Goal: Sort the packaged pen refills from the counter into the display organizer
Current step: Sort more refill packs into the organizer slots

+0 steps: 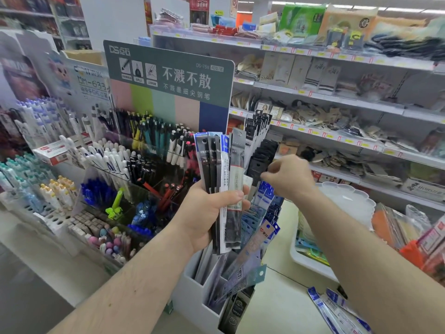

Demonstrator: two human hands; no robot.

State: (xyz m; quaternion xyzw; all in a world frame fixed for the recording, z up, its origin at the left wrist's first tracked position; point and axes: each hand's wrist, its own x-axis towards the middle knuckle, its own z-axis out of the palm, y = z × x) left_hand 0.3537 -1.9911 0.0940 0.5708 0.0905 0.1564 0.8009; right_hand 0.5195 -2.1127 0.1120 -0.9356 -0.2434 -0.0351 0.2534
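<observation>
Refill packets (pixel 337 309) lie on the counter (pixel 284 307), right of the organizer (pixel 192 295)

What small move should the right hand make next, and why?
Probably pinch one packet off the fanned bundle of refill packets gripped in the left hand. The right hand hovers beside it, fingers curled and seemingly empty, above the white organizer and its part-filled slots.
</observation>
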